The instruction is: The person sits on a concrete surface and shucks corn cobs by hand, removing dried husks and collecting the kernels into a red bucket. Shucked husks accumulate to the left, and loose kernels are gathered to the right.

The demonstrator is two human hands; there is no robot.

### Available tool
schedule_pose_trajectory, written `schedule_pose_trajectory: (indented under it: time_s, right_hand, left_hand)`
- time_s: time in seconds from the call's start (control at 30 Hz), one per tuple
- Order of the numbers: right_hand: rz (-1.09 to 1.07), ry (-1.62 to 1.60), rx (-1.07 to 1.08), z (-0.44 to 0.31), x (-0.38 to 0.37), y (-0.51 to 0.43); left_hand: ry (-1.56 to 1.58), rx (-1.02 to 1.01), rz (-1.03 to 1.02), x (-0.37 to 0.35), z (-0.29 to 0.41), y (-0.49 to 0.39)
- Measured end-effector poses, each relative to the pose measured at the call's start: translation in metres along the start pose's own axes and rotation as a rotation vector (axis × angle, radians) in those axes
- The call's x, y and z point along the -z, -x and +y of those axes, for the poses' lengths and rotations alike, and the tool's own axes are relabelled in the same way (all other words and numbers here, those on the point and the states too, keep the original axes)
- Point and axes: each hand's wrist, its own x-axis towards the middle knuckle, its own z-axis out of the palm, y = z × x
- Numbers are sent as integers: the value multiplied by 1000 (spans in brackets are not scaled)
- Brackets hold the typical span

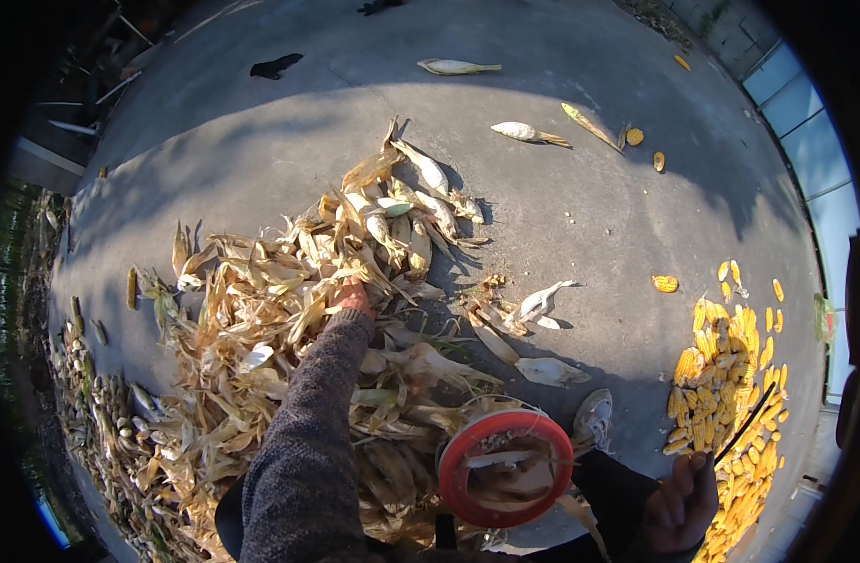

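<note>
My left hand (354,296) reaches into a large heap of dry corn husks (247,288), its fingers partly hidden among the leaves, so its grip does not show. Just beyond it lie several unhusked ears of corn (421,246). At the lower right my right hand (683,496) is closed around a thin dark rod-like tool (747,426), which points up and away over the yellow corn cobs. A round red-rimmed container (563,450) with husk pieces on it stands between my arms, near my legs.
Husked yellow cobs (712,401) are piled at the right, near a shoe (594,419). Loose husked and unhusked ears, such as one pale ear (518,131), lie on the concrete floor (543,232). A black glove-like item (276,66) lies far off. More ears (113,422) cover the left edge.
</note>
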Motion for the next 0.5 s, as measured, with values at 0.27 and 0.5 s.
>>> schedule_pose_trajectory:
  time_s: [0.27, 0.5]
  right_hand:
    - [-138, 61, -29, 12, -10, 5]
    - [-340, 292, 35, 30, -29, 16]
  left_hand:
    - [211, -423, 8, 61, 4, 52]
    - [1117, -757, -330, 180, 15, 143]
